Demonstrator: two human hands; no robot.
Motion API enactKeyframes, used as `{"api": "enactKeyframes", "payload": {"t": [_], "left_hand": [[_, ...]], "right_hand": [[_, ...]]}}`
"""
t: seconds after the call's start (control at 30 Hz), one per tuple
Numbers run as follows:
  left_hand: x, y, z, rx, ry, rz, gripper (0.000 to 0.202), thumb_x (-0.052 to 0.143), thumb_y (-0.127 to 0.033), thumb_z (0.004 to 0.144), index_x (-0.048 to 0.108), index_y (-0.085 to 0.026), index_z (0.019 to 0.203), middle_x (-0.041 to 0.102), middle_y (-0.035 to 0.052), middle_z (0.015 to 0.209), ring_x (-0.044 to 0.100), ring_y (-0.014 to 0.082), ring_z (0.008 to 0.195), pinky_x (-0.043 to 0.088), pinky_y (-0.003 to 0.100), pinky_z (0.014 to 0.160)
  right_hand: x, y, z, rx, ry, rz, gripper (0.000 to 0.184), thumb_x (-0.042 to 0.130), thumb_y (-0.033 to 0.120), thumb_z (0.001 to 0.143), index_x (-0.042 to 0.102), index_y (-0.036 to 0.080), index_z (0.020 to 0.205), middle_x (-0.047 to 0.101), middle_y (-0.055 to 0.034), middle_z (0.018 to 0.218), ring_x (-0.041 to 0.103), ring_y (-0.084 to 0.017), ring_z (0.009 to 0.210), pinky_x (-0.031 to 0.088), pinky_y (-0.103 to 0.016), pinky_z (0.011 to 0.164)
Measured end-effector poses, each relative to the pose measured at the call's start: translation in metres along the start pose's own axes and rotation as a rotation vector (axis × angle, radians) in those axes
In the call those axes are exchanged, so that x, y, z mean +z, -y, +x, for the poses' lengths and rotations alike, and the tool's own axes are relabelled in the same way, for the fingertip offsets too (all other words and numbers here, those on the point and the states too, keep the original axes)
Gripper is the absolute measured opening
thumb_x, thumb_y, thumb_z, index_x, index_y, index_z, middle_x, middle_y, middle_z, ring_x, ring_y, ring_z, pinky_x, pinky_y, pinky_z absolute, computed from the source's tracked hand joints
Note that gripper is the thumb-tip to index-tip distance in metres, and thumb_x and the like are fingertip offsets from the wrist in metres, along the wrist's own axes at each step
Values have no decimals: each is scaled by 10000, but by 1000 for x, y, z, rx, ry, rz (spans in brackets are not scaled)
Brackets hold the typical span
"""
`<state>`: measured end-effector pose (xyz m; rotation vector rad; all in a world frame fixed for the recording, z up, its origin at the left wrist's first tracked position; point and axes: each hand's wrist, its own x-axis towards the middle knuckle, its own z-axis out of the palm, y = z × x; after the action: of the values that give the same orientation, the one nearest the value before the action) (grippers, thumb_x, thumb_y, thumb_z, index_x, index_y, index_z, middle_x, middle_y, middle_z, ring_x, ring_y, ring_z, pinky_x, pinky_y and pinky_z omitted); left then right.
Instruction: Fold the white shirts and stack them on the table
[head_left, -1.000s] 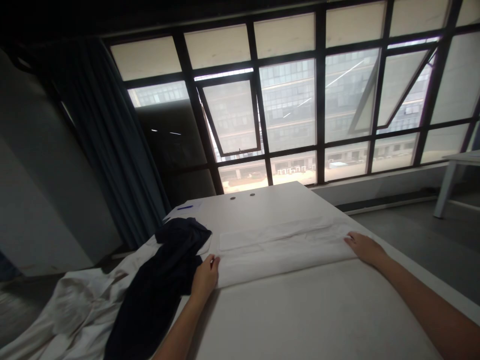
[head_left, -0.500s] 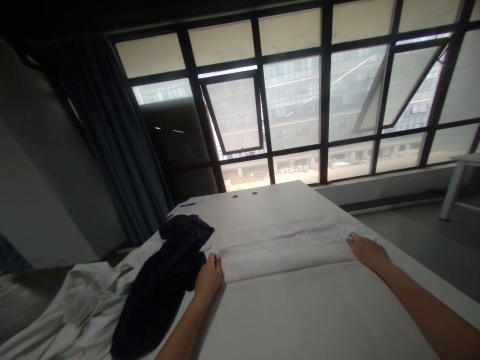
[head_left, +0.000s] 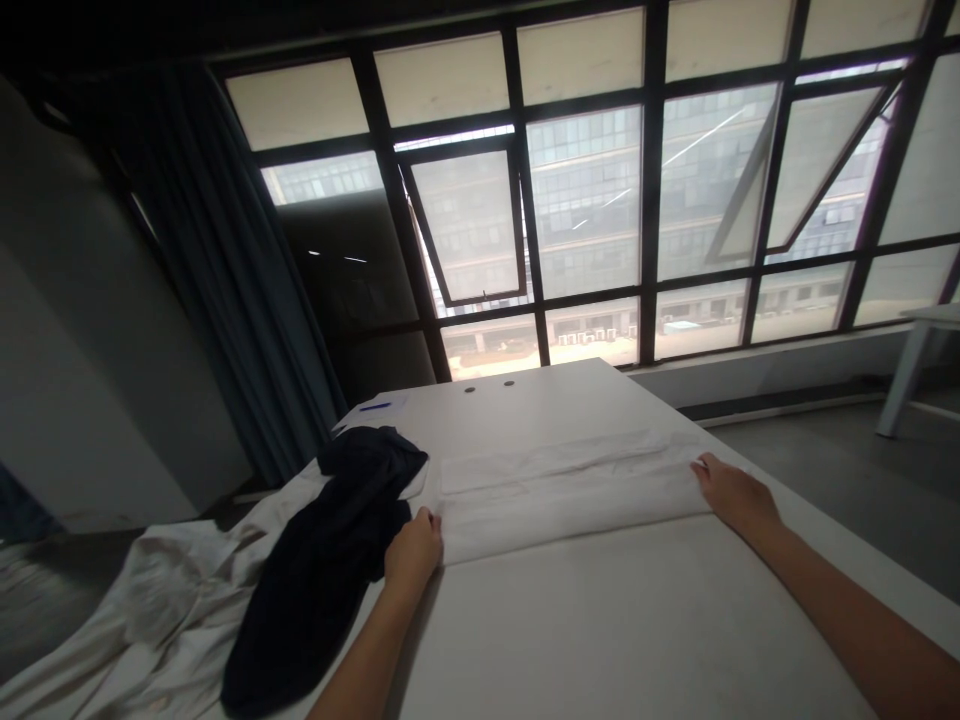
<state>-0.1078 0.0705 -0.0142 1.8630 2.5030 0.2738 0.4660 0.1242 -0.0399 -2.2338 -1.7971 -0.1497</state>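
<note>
A white folded cloth lies in a long strip across the white table. My left hand is closed on its left end, thumb and fingers pinched together. At the right end my right hand pinches the cloth's edge between thumb and fingers. The strip lies flat with a few lengthwise creases; its exact garment kind does not show. Close beside my left hand rests a crumpled dark navy garment. Beneath and left of that spreads a cream-white rumpled cloth.
A blue pen lies on paper at the table's far left corner. Two round dark grommets sit near the far edge. A blue curtain hangs at left, tall windows stand behind, and another table is at right.
Both hands keep their grip on the white cloth's ends. The left hand has shifted very slightly left; the cloth is nearly where it was.
</note>
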Motion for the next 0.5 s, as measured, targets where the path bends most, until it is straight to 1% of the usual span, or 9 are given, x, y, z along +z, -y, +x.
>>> {"api": "enactKeyframes", "payload": {"t": [0.13,0.33,0.43,0.5], "left_hand": [[-1,3,1,10,-5,0,310,360,-388,1003,601,-196,977,726,125,936,696,279,895,443,321,720],[-4,2,2,12,12,5,284,378,-395,998,568,-192,1055,722,132,959,696,272,902,442,314,724],[-5,0,-2,40,47,14,269,386,-370,995,563,-175,1051,718,149,967,694,275,907,444,321,743],[-5,-2,-7,80,82,13,241,409,-341,984,558,-169,1064,720,148,977,693,273,915,444,323,758]], "right_hand": [[5,-1,1,-32,121,0,422,297,433,1001,621,190,1119,714,-162,1041,678,-303,943,450,-388,750],[7,-8,7,-75,149,-2,358,351,386,965,634,184,1053,714,-162,1004,678,-310,930,448,-404,753],[3,-18,14,-91,207,24,259,454,316,886,659,203,997,721,-144,1005,677,-297,926,451,-393,750],[-1,-28,19,-76,214,34,199,526,260,808,682,205,919,725,-137,989,678,-291,901,457,-393,752]]}}
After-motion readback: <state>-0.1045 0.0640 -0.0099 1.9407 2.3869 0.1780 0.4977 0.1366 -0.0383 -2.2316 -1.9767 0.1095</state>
